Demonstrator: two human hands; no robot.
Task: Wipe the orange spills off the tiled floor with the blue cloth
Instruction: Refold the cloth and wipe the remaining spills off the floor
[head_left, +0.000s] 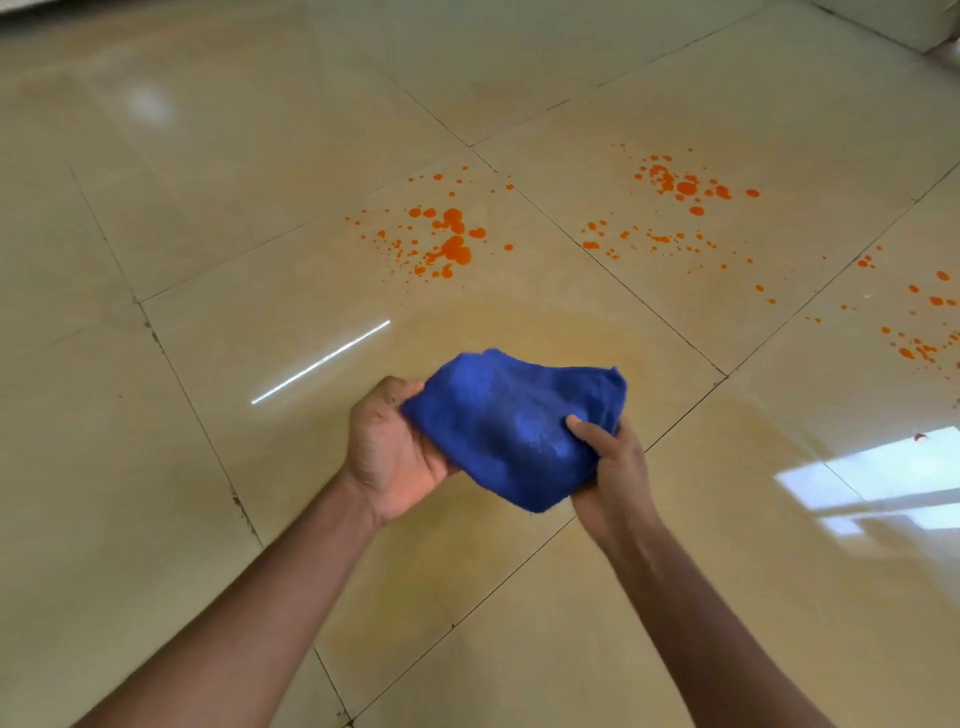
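Both hands, the left hand (392, 457) and right hand (613, 465), gripped opposite ends of the bunched blue terry cloth (511, 431) above the glossy beige tiled floor (208, 208), seemingly readying a wiping face for the orange spatter spills (449, 239) still lying beyond.

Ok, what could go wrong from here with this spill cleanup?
The orange spills sit in separate patches, another further right, so one may get missed. The bunched blue cloth, held by the left hand and right hand, might smear droplets across the glossy beige tiled floor.
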